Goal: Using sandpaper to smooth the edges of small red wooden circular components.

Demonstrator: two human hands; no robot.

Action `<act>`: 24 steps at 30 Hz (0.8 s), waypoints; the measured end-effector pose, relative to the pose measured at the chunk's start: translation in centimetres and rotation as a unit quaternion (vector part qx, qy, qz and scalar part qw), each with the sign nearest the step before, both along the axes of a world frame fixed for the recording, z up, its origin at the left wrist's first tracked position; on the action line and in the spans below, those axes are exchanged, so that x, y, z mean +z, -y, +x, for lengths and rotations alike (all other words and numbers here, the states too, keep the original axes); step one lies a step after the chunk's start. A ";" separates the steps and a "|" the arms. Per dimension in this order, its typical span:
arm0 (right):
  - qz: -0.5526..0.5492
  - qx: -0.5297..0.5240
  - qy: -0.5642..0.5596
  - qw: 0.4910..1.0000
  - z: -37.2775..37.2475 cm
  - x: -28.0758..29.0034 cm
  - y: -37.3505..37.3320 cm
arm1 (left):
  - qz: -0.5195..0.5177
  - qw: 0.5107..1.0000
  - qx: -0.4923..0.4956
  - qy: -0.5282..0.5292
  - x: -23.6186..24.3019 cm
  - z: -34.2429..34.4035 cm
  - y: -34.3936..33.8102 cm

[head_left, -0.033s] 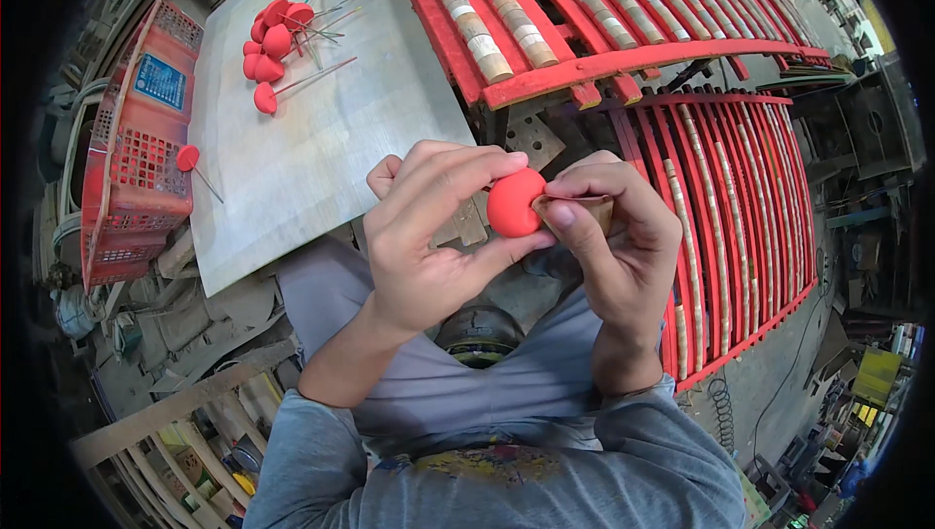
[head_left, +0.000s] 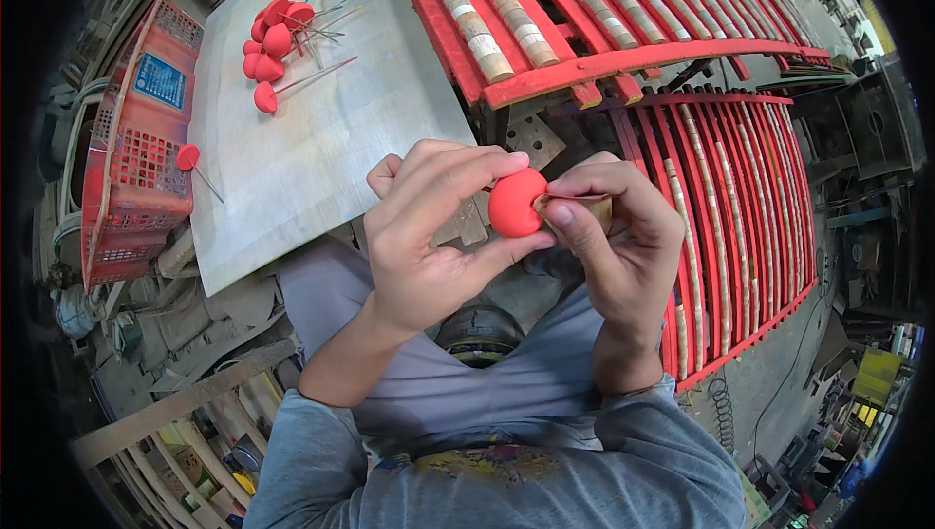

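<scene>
Between the fingertips and thumb of my left hand is a smooth red ball, held over my lap. My right hand pinches a folded brown piece of sandpaper, its tip touching the ball's right side at a small dark spot. Both hands are closed and meet around the ball. To the left, a pale board carries a cluster of red rounded heads on thin sticks. One more red head on a stick lies apart near the board's left edge.
A red plastic basket stands at the board's left side. Red racks with rows of pale cylinders fill the upper right, with a second slatted red rack below. A wooden slatted piece is at lower left, a coiled cable at lower right.
The ball has shifted very slightly in my left fingers, and the sandpaper's angle against it has altered a little. Everything else looks the same.
</scene>
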State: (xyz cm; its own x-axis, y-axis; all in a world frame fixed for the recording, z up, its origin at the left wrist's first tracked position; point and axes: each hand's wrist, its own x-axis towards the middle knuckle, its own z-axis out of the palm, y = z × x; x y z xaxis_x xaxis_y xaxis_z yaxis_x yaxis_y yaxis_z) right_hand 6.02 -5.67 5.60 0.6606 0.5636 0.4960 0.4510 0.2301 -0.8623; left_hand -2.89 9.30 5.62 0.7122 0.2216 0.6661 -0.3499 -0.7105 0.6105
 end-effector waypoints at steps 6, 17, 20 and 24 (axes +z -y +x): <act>0.034 0.001 -0.238 0.971 -0.1 0.5 0.4 | -0.001 0.999 -0.014 -0.042 -0.1 -0.3 0.1; 0.062 0.061 -0.217 0.972 -0.4 1.3 1.8 | -0.204 0.975 -0.085 -0.029 -0.8 -0.6 1.3; 0.059 0.051 -0.203 0.976 -0.7 1.3 1.5 | -0.207 0.973 -0.088 -0.046 -1.0 -0.5 1.2; 0.078 0.012 -0.216 0.973 -0.9 1.1 1.2 | -0.240 0.965 -0.094 -0.044 -1.2 -0.2 1.3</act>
